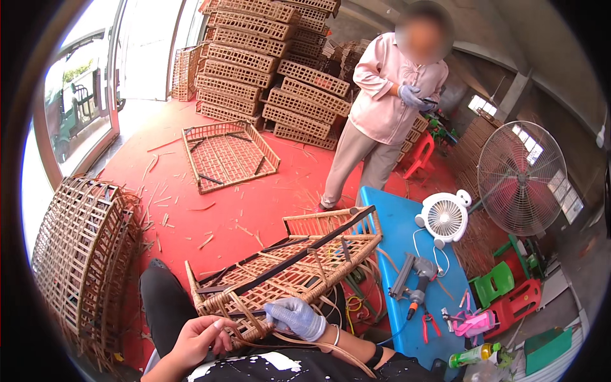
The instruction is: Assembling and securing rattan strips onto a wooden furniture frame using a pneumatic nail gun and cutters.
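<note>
A half-woven rattan basket [267,274] with dark frame bars rests tilted in front of me, its near corner by my lap. My left hand [205,340] is bare, its thumb and fingers closed on a rattan strip [286,346] beside that corner. The strip trails right, past my wrist and over my forearm. My right hand [298,317] wears a pale grey glove and is closed around the basket's near edge. Its fingertips are partly hidden there.
A blue table [375,219] at right holds a nail gun [402,277], red-handled pliers [431,326], a white fan [444,216] and a bottle [474,354]. A finished-looking basket [83,254] stands left, another frame [229,156] lies ahead. Beyond, a gloved person [394,95] stands near stacked baskets [245,54].
</note>
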`<state>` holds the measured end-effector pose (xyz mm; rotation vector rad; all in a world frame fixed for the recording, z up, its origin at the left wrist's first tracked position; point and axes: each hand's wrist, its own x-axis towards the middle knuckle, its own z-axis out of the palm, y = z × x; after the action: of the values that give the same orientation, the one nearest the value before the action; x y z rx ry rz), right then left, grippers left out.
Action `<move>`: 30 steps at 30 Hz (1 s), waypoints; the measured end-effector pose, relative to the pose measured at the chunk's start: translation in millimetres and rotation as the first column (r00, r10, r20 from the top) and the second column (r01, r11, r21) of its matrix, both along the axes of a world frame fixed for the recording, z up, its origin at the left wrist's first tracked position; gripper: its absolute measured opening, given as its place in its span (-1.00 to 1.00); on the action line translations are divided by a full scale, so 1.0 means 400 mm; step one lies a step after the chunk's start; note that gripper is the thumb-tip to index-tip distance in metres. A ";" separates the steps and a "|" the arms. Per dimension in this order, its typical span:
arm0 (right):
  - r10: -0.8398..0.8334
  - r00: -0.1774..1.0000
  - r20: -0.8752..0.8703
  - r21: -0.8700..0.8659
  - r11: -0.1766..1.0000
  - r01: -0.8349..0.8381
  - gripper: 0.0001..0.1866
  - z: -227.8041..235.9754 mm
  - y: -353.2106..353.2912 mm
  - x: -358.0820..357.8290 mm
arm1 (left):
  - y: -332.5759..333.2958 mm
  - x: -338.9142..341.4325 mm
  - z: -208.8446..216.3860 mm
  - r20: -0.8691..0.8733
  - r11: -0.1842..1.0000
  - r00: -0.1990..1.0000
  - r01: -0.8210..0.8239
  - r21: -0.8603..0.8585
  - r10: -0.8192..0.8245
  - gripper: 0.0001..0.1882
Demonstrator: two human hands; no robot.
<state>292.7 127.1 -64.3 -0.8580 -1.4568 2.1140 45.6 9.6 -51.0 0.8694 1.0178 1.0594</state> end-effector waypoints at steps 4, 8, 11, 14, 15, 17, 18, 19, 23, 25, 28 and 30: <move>-0.032 0.999 0.018 0.077 0.997 0.031 -0.57 -0.015 -0.001 0.012 | -0.001 0.008 0.000 0.038 1.000 0.999 0.013 0.002 -0.014 -0.64; -0.064 0.997 0.049 0.080 0.995 0.060 -0.56 -0.017 -0.002 0.017 | 0.002 0.017 -0.003 0.030 1.000 0.999 -0.021 -0.005 0.021 -0.63; -0.053 0.998 0.042 0.097 0.994 0.049 -0.55 -0.018 -0.001 0.017 | -0.001 0.012 -0.014 0.012 0.999 0.999 -0.043 -0.016 0.043 -0.63; -0.043 0.998 0.036 0.105 0.994 0.039 -0.55 -0.012 -0.001 0.014 | -0.002 0.010 -0.012 0.012 0.999 0.999 -0.050 -0.015 0.050 -0.63; -0.049 0.998 0.045 0.123 0.991 0.043 -0.55 -0.011 -0.003 0.011 | -0.002 0.008 -0.015 0.045 0.999 0.998 -0.046 -0.018 0.046 -0.64; -0.054 0.997 0.054 0.144 0.988 0.045 -0.55 -0.011 -0.003 0.008 | -0.003 0.005 -0.018 0.079 0.999 0.996 -0.042 -0.017 0.043 -0.66; -0.048 0.997 0.056 0.125 0.991 0.041 -0.55 -0.017 -0.003 0.008 | -0.005 0.003 -0.019 0.079 0.999 0.996 -0.043 -0.019 0.044 -0.65; -0.043 0.997 0.059 0.106 0.994 0.036 -0.55 -0.023 -0.004 0.009 | -0.006 0.001 -0.020 0.078 0.999 0.996 -0.043 -0.021 0.045 -0.65; -0.040 0.996 0.080 0.110 0.993 0.031 -0.57 -0.039 0.001 0.014 | -0.003 0.004 -0.024 0.081 0.999 0.996 -0.037 -0.010 0.038 -0.63; -0.045 0.996 0.078 0.113 0.993 0.036 -0.57 -0.031 -0.002 0.014 | -0.004 0.007 -0.020 0.084 0.999 0.996 -0.040 0.004 0.039 -0.63; -0.055 0.995 0.081 0.097 0.994 0.047 -0.56 -0.023 -0.003 0.007 | -0.001 0.006 -0.024 0.092 0.999 0.995 -0.044 0.002 0.044 -0.63; -0.066 0.995 0.079 0.095 0.994 0.058 -0.54 -0.024 0.006 0.013 | 0.003 0.006 -0.022 0.091 0.999 0.995 -0.040 0.004 0.039 -0.63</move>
<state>297.9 129.4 -74.1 -0.9523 -1.5361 1.9706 48.0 10.7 -59.8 0.8014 0.9591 1.1261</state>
